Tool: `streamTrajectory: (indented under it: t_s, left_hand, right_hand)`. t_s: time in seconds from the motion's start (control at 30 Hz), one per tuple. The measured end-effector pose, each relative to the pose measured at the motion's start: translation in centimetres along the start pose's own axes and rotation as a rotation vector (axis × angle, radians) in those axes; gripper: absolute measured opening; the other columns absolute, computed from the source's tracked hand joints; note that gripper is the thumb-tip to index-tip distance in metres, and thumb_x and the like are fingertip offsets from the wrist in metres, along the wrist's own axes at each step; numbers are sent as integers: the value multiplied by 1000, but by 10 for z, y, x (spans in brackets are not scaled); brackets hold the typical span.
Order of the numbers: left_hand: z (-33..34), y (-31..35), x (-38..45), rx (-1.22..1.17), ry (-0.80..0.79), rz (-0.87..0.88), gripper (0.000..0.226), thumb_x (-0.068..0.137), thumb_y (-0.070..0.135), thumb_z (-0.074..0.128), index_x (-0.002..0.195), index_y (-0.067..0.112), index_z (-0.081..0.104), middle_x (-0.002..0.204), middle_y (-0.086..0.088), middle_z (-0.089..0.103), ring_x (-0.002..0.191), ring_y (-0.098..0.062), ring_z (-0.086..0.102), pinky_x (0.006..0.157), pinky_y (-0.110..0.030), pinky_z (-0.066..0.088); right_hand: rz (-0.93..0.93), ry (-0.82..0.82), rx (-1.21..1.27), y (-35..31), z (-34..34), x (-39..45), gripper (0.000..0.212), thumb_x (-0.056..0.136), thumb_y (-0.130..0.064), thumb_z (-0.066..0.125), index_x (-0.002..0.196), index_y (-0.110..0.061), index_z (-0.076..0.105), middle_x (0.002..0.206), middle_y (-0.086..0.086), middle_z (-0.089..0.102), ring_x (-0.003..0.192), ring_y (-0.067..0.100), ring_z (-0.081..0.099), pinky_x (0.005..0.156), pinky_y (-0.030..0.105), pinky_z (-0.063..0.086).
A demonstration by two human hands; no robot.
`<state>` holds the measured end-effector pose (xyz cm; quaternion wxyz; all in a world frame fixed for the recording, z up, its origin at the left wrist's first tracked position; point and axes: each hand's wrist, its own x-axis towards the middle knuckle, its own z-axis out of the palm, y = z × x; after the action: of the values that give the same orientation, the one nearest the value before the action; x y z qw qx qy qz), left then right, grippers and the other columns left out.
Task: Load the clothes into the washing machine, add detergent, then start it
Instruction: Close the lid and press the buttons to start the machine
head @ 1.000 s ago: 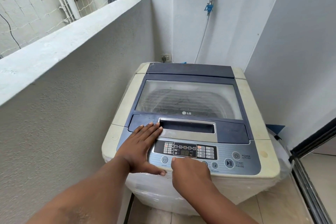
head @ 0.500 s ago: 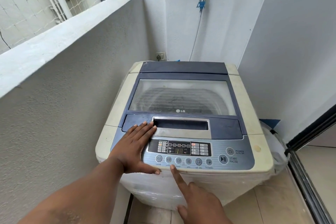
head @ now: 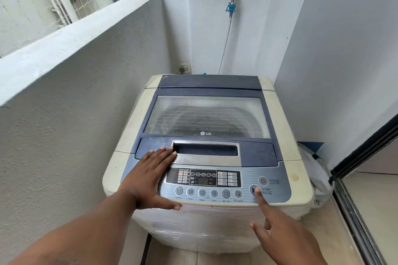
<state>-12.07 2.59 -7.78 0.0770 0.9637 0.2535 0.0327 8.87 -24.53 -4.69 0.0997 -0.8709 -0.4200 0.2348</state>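
Observation:
A top-loading washing machine [head: 298, 191] stands in a narrow corner. Its glass lid [head: 206, 114] is down, and dark shapes show faintly in the drum beneath. My left hand [head: 148, 178] lies flat on the front left of the machine, with the fingers straight and reaching the lid's handle recess. My right hand [head: 280, 232] points with its index finger, and the fingertip touches the START/PAUSE button [head: 252, 190] at the right of the control panel [head: 206, 180]. The panel's display shows lit symbols. No detergent container is in view.
A low grey parapet wall [head: 75, 135] runs close along the left. Behind the machine are a wall socket [head: 184, 68] and a tap with a blue fitting [head: 230, 8] and hose. A white bag [head: 314, 170] sits at the machine's right, beside a sliding-door track [head: 355, 211].
My right hand left the lower row of buttons near the panel's middle and moved right, and its index finger now touches START/PAUSE. My left hand stayed flat in place.

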Motion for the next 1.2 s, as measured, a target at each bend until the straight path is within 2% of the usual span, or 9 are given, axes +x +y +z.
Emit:
streamTrajectory:
  t_s: [0.07, 0.2, 0.27, 0.33, 0.43, 0.57, 1.0, 1.1, 1.2]
  left_hand:
    - [0, 1, 0, -3, -4, -4, 131, 50, 97, 48, 153, 22, 18, 161, 7, 10, 148, -11, 6, 119, -34, 2]
    - [0, 1, 0, 2, -8, -3, 131, 50, 97, 48, 153, 22, 16, 161, 7, 9, 148, -10, 4, 119, -35, 2]
    - [0, 2, 0, 7, -10, -4, 132, 50, 98, 47, 153, 22, 16, 161, 7, 9, 148, -10, 3, 119, -34, 1]
    - [0, 2, 0, 13, -12, -3, 131, 51, 97, 47, 154, 21, 16, 161, 6, 10, 148, -11, 4, 119, -34, 0]
    - [0, 2, 0, 13, -18, -4, 131, 51, 97, 47, 154, 21, 16, 161, 5, 10, 148, -12, 5, 119, -35, 1]
    - [0, 1, 1, 2, -19, -11, 132, 51, 98, 47, 154, 23, 15, 161, 7, 8, 149, -12, 4, 119, -35, 1]
    - [-1, 0, 1, -7, 2, 9, 132, 50, 99, 46, 153, 24, 12, 161, 8, 5, 149, -11, 2, 119, -35, 0]
    - [-1, 0, 1, -11, 7, 7, 131, 50, 99, 46, 153, 24, 15, 160, 7, 8, 148, -11, 4, 119, -34, -1]
    - [0, 0, 1, -12, 6, 6, 131, 50, 99, 45, 153, 23, 15, 160, 7, 9, 148, -11, 5, 119, -33, -1]
  right_hand:
    - [-15, 15, -34, -1, -6, 1, 73, 90, -59, 41, 138, -64, -14, 89, -20, 50, 102, 6, 59, 82, 26, 49]
    - [-69, -48, -287, -13, -29, 16, 58, 93, -57, 38, 147, -46, 20, 123, -9, 61, 115, 16, 57, 87, 32, 46]
    - [-82, -89, -388, -21, -41, 29, 45, 90, -55, 46, 130, -34, 50, 120, -5, 63, 113, 20, 58, 84, 31, 45]
    - [-80, -141, -433, -28, -50, 45, 32, 85, -51, 57, 99, -22, 64, 104, -4, 69, 101, 20, 63, 77, 30, 45]
    - [-60, -227, -512, -39, -59, 64, 28, 80, -39, 68, 70, -17, 55, 81, -4, 75, 77, 13, 65, 76, 31, 51]
    - [-50, -293, -558, -48, -60, 73, 28, 80, -35, 71, 70, -19, 50, 72, -10, 75, 52, 2, 56, 73, 26, 53]
    - [2, -177, -364, -34, -54, 63, 21, 74, -38, 70, 71, -18, 71, 64, -11, 72, 70, 6, 66, 70, 24, 52]
    - [13, -135, -209, -20, -47, 51, 22, 78, -47, 66, 63, -31, 67, 62, -8, 65, 67, 5, 59, 60, 24, 42]
    - [47, -87, -45, -6, -35, 35, 14, 84, -54, 61, 95, -54, 67, 88, -15, 70, 84, 6, 63, 71, 25, 49]
